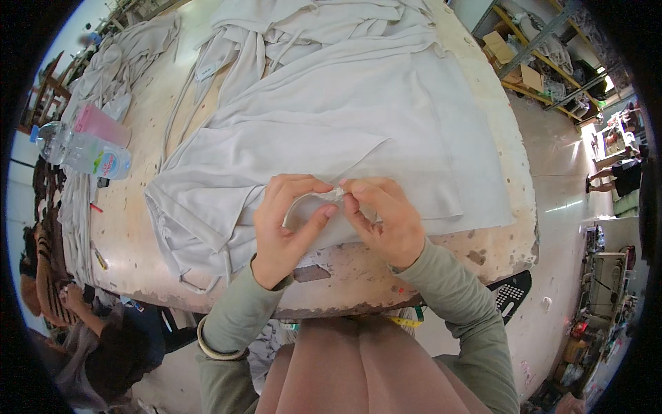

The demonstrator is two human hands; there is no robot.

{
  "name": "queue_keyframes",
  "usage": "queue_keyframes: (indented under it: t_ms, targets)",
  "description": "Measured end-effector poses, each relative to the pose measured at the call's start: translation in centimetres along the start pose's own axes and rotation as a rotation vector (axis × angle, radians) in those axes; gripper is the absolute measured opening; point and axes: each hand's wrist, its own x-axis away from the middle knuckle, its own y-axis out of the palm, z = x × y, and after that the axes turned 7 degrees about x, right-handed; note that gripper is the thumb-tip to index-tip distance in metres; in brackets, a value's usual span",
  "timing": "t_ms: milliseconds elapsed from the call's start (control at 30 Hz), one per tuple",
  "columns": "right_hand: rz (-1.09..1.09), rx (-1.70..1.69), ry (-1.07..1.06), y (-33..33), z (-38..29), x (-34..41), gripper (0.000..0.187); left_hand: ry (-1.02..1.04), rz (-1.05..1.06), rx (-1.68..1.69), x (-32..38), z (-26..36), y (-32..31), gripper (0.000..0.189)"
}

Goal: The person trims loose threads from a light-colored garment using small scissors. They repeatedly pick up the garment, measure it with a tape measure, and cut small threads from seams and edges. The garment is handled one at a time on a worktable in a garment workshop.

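Note:
Pale grey fabric garments [331, 129] lie spread over a worn table. Near its front edge, my left hand [289, 222] holds a folded edge of the cloth, which curves in a loop between thumb and fingers. My right hand [385, 217] pinches the same edge [337, 193] with its fingertips, close beside the left fingertips. To the left of my hands lies a gathered part of the garment [165, 212], with a thin fabric tie [227, 266] hanging from it. Farther up the table, a white tag [206, 72] rests among more ties.
A clear plastic bottle [83, 152] and a pink container [102, 125] lie at the table's left, above a small cutter [101, 260]. More grey cloth [77, 222] runs along that side. A co-worker [103, 336] sits at lower left. Shelves with cardboard boxes [499, 47] stand at upper right.

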Motion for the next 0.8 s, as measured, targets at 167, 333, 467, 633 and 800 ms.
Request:
queue_keyframes:
  t_ms: [167, 333, 467, 633, 800]
  targets:
    - [-0.022, -0.003, -0.020, 0.2, -0.1, 0.4, 0.046, 0.015, -0.018, 0.003, 0.0, -0.1, 0.0, 0.027]
    - [-0.042, -0.011, -0.033, 0.1, -0.6, 0.0, 0.046, 0.031, -0.020, 0.036, 0.2, -0.4, 0.0, 0.025]
    - [-0.037, -0.143, 0.249, 0.5, -1.3, -0.4, 0.030, -0.341, 0.007, 0.428, 0.3, -0.6, -0.3, 0.017]
    - [-0.141, -0.785, 0.913, 0.5, -1.3, -0.8, 0.044, -0.809, -0.041, 0.915, -0.3, -1.2, -0.7, 0.017]
    - [-0.165, -0.961, 1.026, 0.4, -0.7, -0.9, 0.054, -0.827, -0.051, 0.953, -0.2, -1.3, -0.5, 0.022]
